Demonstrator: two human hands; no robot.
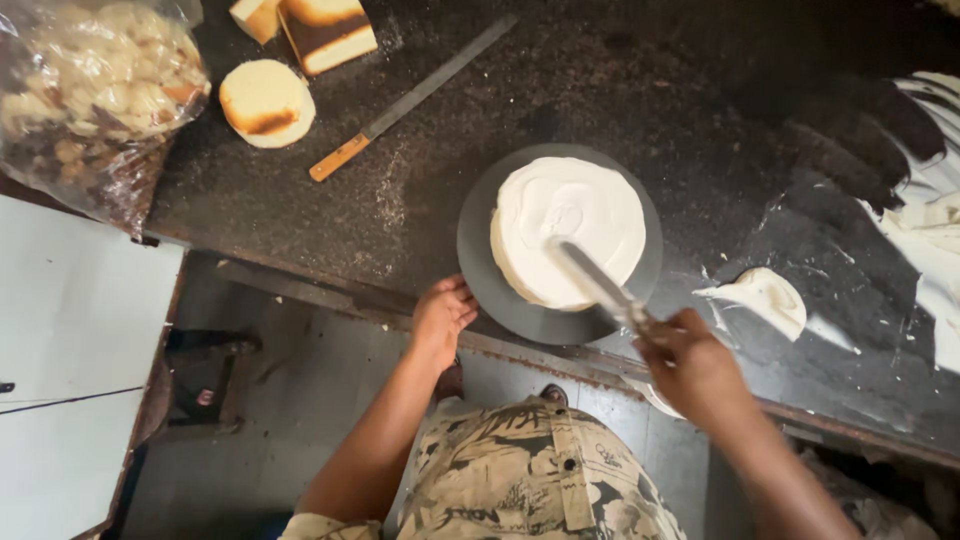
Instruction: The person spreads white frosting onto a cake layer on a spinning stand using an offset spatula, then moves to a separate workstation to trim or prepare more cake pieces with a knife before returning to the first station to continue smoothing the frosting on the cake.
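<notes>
The right hand (695, 365) was closed around the handle of a palette knife (595, 280), whose long flat blade lay tilted against the near right side of the frosted cake (568, 228). The blade was blurred. The cake was round, coated in white cream, and sat slightly right of centre on a dark grey round turntable (478, 250).

The left hand (440, 318) rested at the near left rim of the turntable, fingers loosely curled together and touching the rim; whether they gripped it could not be determined.

The turntable stood near the near edge of a dark speckled countertop (560, 110). Just right of the turntable, a blob of white cream (765, 297) lay on the counter, with wider cream smears (930, 215) at the far right edge.

At the far left of the counter:
- a round sponge layer (266, 102), pale with one browned patch;
- rectangular sponge slabs (325, 32) with browned crusts, just beyond it;
- a clear plastic bag of cake scraps (95, 90), at the left edge.

A long knife with a wooden handle (412, 97) lay diagonally on the counter, between the sponge pieces and the turntable and well apart from both hands.
</notes>
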